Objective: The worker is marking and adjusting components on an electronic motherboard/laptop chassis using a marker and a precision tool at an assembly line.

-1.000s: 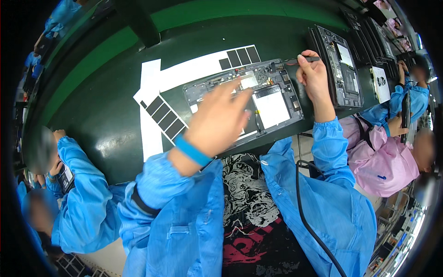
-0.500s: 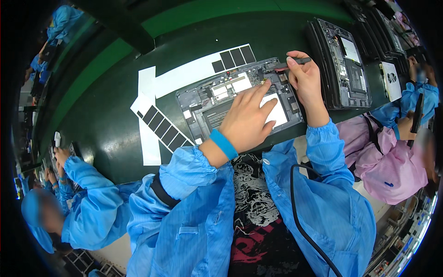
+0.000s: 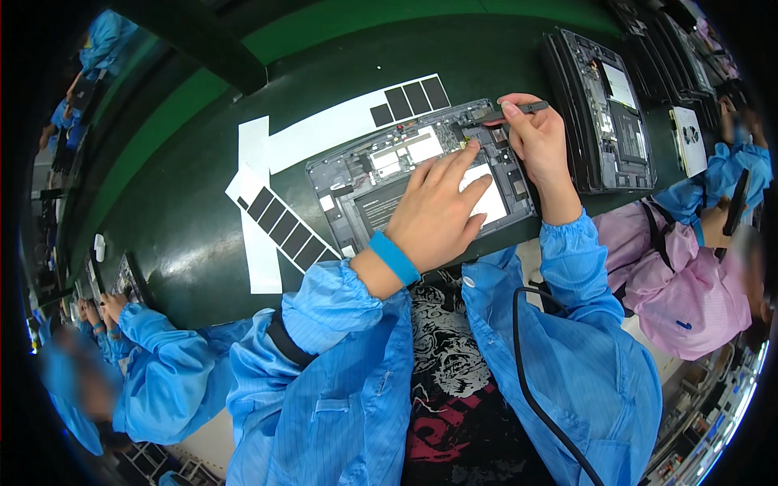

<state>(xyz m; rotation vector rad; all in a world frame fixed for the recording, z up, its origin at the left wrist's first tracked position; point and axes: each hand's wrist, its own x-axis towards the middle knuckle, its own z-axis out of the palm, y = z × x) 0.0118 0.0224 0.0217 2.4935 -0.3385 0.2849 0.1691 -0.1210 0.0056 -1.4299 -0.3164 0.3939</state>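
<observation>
An opened laptop base (image 3: 321,175) lies in front of me at a slant, with its circuit board, black battery (image 3: 374,209) and white panels exposed. My left hand (image 3: 433,206), a blue band round its wrist, rests over the laptop with fingers stretched out. Its fingertips reach the board's right part, near a small yellow spot. At the far right corner my right hand (image 3: 535,138) pinches a slim dark tool that looks like tweezers (image 3: 532,107). The tool's tip points left, down at the laptop's corner; whether it touches a part there is too small to tell.
White strips (image 3: 258,202) and a strip with black pads (image 3: 292,231) lie left of the laptop; another padded strip (image 3: 413,99) lies behind it. Stacked opened laptops (image 3: 612,113) stand at the right. Co-workers sit on both sides, a blue sleeve (image 3: 174,340) at left.
The co-worker at left has lowered a hand and let go of a small white object, which now lies on the table. My hands have hardly moved.
</observation>
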